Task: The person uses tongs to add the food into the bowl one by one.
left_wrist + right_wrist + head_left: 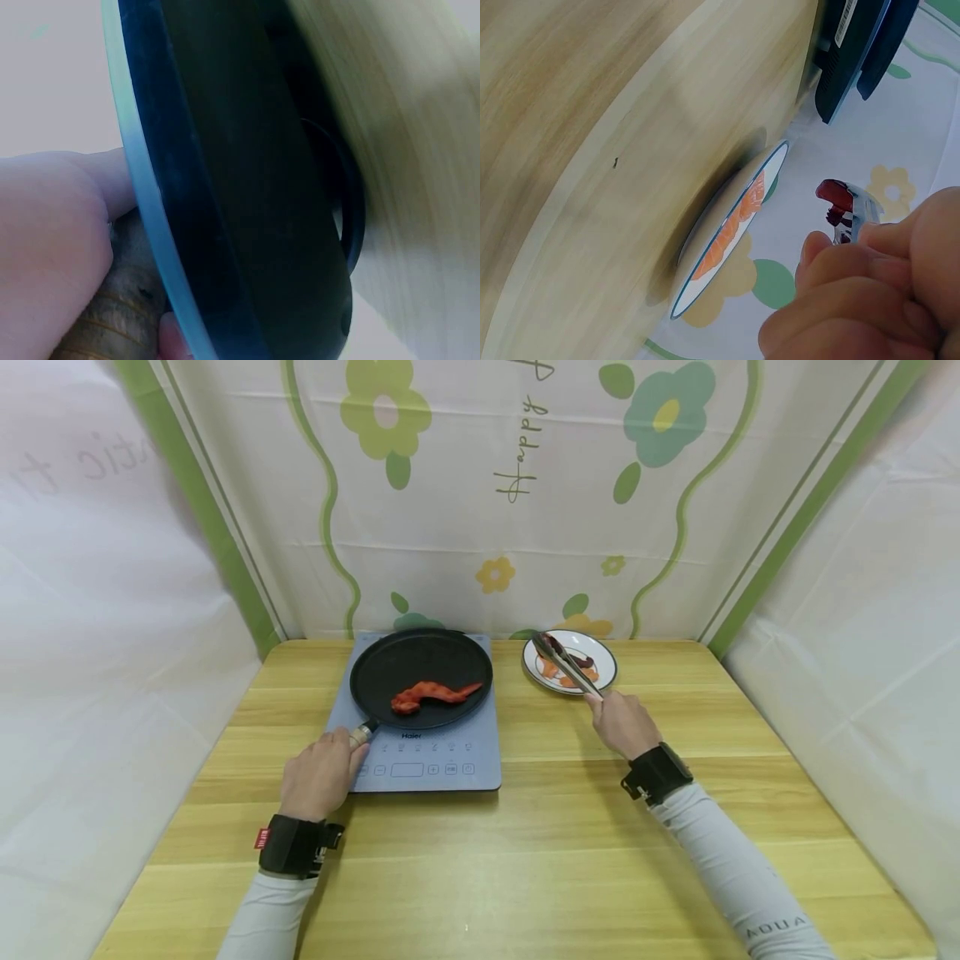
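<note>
My left hand grips the wooden handle of a round black frying pan. The pan sits on a flat induction cooker. A long reddish piece of food, like a chicken wing, lies in the pan. My right hand holds metal tongs over a white plate with a dark rim. In the right wrist view a dark red piece is between the tong tips, above the plate. Orange salmon-like slices lie on the plate.
The wooden table runs back to a flower-printed cloth. Cloth walls stand at left and right. The plate stands right of the cooker, near the table's back edge. Printed touch keys line the cooker's front.
</note>
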### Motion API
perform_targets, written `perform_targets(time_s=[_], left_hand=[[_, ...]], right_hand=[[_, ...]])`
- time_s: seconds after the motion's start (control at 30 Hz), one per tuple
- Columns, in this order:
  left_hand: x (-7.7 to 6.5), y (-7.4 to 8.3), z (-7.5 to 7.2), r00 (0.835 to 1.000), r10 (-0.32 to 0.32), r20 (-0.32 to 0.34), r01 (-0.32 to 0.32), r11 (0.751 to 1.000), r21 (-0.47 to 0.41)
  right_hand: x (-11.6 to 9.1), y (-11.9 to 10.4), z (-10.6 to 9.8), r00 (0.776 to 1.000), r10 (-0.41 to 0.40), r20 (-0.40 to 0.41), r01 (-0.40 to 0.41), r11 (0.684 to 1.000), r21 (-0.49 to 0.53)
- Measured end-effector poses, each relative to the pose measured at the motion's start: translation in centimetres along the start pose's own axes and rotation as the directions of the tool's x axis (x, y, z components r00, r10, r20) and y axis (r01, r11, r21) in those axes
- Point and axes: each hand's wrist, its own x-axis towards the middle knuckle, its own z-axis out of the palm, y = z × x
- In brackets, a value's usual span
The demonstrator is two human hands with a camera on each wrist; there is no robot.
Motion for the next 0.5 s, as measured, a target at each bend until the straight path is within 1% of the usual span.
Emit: perform_targets(time_s=[0.23,0.5], left_hand=[[0.0,-0.04,0.03,1.0,0.001,-0.003,-0.001,1.0,-0.007],[-0.01,-0.02,0.05,1.0,0.006,-0.007,-0.006,1.0,-0.009]], right_hand=[[0.13,-0.16,0.12,0.999,-0.033,-0.017,0.033,0.999,-0.002],[0.19,-0.59,0.12,1.0,-0.023,-0.003,0.023,1.0,0.004]])
